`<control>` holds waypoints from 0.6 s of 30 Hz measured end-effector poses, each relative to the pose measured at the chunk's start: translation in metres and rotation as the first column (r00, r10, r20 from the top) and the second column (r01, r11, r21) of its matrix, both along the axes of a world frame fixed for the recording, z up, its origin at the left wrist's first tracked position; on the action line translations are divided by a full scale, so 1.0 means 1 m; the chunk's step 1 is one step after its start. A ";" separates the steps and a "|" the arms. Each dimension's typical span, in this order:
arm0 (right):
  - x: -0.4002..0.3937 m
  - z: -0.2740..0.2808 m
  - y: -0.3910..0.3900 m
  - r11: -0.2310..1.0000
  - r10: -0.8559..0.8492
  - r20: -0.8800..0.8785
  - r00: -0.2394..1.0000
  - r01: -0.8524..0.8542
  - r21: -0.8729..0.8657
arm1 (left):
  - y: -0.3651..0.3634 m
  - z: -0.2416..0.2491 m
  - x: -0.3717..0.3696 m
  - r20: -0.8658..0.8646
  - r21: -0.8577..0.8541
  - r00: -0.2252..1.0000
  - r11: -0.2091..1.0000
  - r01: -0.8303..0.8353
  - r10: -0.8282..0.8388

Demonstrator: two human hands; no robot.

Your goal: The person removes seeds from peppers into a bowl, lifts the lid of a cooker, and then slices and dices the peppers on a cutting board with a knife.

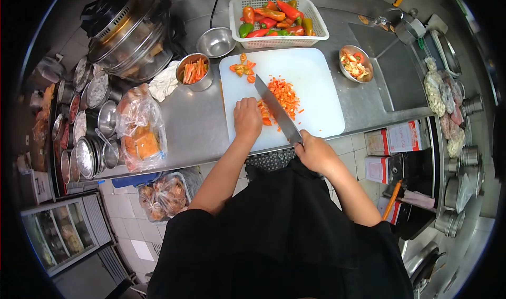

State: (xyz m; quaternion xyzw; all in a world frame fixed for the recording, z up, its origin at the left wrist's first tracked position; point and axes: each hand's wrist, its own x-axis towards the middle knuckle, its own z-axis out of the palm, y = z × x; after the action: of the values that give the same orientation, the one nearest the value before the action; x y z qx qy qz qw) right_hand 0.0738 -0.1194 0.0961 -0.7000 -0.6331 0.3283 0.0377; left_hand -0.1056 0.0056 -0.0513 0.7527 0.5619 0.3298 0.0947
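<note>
My right hand [315, 152] is wrapped round the handle of a large kitchen knife [278, 111], whose blade slants up and left across a white cutting board [321, 96]. Curled fingers of my left hand [247, 119] press on pepper pieces [265, 114] just left of the blade. On the blade's other side lies a pile of diced orange-red pepper [284, 96]. Pepper tops and offcuts [242, 67] sit at the board's upper left corner. A metal container of pepper strips [194, 72] stands left of the board.
Behind the board is a white basket [279, 38] of whole peppers, beside an empty metal bowl [216, 42]. A bowl of pepper cores [357, 63] stands right, near the sink [403, 83]. Leftward are a white cloth [164, 83], a bag of bread [142, 135] and a glass-bowl oven [132, 46].
</note>
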 end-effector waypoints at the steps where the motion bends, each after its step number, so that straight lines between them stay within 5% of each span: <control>1: -0.003 0.003 -0.003 1.000 0.003 -0.001 1.000 -0.003 -0.004 | -0.001 0.001 -0.001 -0.058 -0.001 0.998 1.000 0.013 -0.013; 10: -0.023 -0.041 0.030 0.997 -0.070 -0.077 0.995 0.067 -0.049 | -0.002 0.001 0.001 -0.132 -0.005 0.990 0.999 0.040 -0.041; 12: -0.016 -0.014 0.043 0.957 -0.194 -0.240 0.951 0.129 -0.261 | -0.002 -0.001 0.003 -0.143 -0.008 0.989 0.999 0.042 -0.043; 13: -0.012 -0.018 0.042 0.960 -0.187 -0.239 0.953 0.126 -0.250 | -0.003 -0.002 0.001 -0.081 0.021 0.996 0.999 0.035 -0.033; 15: -0.013 -0.027 0.033 0.996 -0.077 -0.136 0.988 0.082 0.035 | -0.004 -0.005 -0.005 -0.026 0.044 0.999 0.999 0.020 -0.019; 18: -0.009 0.001 0.017 0.998 -0.067 -0.073 0.995 0.066 -0.011 | -0.004 -0.007 -0.006 0.033 0.015 0.999 1.000 -0.005 0.005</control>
State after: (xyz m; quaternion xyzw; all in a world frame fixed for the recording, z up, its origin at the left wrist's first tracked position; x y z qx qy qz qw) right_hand 0.0650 -0.1023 0.0969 -0.7083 -0.6061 0.3552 0.0687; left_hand -0.1116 0.0020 -0.0587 0.7464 0.5596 0.3467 0.0975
